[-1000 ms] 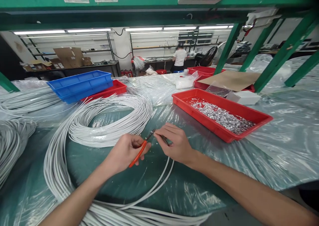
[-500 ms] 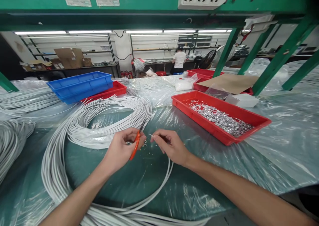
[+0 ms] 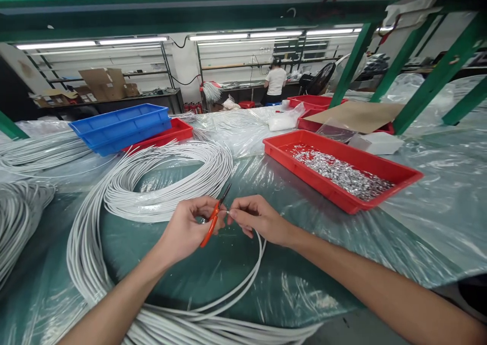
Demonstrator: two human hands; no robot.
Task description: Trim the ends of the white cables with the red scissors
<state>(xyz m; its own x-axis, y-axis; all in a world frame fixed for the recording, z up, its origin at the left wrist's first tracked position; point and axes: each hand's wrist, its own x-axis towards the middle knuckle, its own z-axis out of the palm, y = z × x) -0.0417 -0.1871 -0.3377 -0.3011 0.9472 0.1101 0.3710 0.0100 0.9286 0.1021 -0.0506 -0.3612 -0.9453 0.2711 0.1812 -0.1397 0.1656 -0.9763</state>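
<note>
My left hand is closed around small orange-handled scissors, whose dark blades point up and away. Close beside it, my right hand pinches the end of a white cable. Fingertips of both hands meet at the cable tip, where a small light-coloured end shows. From under my right hand the cable curves down toward a thick bundle of white cables at the near edge. A large coil of the same cable lies just beyond my left hand.
At right, a red tray holds many small shiny metal pieces. A blue tray rests on another red tray at back left. Green frame legs rise at right. A person is far behind.
My hands have come together, so the cable end now meets the left fingertips. The scissors' blades have swung into clearer view. The camera view has tilted slightly down.
</note>
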